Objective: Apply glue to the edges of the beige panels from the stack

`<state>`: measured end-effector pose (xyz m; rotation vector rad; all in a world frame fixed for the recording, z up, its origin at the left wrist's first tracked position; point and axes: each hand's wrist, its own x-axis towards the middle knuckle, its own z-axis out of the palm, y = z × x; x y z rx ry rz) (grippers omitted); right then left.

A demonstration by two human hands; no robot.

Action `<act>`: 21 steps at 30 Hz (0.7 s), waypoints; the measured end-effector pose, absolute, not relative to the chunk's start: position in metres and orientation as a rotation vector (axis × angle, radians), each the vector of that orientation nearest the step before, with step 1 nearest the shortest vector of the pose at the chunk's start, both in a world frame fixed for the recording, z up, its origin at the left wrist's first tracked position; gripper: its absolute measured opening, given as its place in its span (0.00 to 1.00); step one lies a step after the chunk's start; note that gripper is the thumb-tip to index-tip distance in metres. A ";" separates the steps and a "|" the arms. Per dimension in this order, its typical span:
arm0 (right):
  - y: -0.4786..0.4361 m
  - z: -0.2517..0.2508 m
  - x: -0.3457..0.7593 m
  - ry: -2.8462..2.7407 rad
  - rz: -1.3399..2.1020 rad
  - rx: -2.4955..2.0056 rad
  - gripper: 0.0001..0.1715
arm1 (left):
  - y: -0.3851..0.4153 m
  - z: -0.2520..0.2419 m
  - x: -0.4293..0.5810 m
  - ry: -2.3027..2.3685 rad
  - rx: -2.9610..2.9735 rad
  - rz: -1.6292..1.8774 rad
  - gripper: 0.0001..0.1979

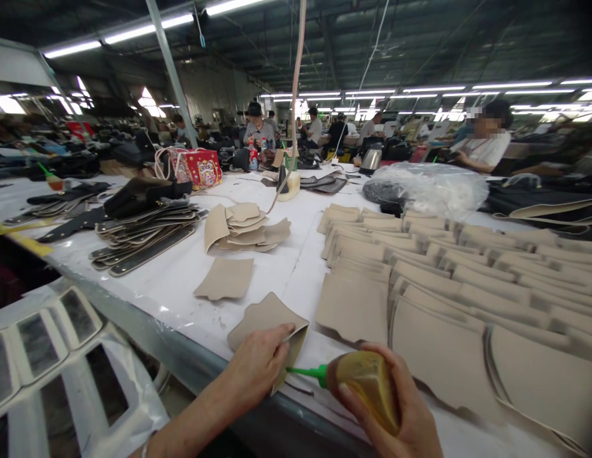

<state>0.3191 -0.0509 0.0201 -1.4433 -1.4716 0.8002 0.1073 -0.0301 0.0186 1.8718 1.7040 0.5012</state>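
1. Left hand (pixel 262 356): curled closed on beige panel (pixel 267 316), smooth, leather-like, wavy-edged, at table's near edge.
2. Right hand (pixel 405 407): wrapped round translucent amber bottle (pixel 367 385); slim green nozzle (pixel 308 372) meets or nearly meets panel's edge.
3. White tabletop (pixel 298 270) shows between panel and overlapping beige rows (pixel 434 331).

Left hand (pixel 258 359): covers part of a beige panel (pixel 262 318); forearm (pixel 200 413) cut off by the lower edge. Right hand (pixel 413 416): hides the base of an amber bottle (pixel 365 385); rightward, stacked panels (pixel 439 331) run out of view. Beyond both hands, distant people (pixel 314 128): handwork too small to tell.
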 end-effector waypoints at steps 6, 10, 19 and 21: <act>-0.040 0.019 0.324 -1.484 0.754 -1.402 0.31 | -0.029 0.018 0.107 1.697 1.880 0.487 0.23; -0.033 0.019 0.326 -1.532 0.770 -1.363 0.29 | -0.028 0.020 0.107 1.687 1.875 0.481 0.23; -0.027 0.015 0.331 -1.605 0.606 -1.341 0.29 | -0.028 0.021 0.108 1.698 1.879 0.480 0.23; -0.027 0.015 0.332 -1.603 0.635 -1.344 0.28 | -0.028 0.020 0.108 1.685 1.889 0.495 0.23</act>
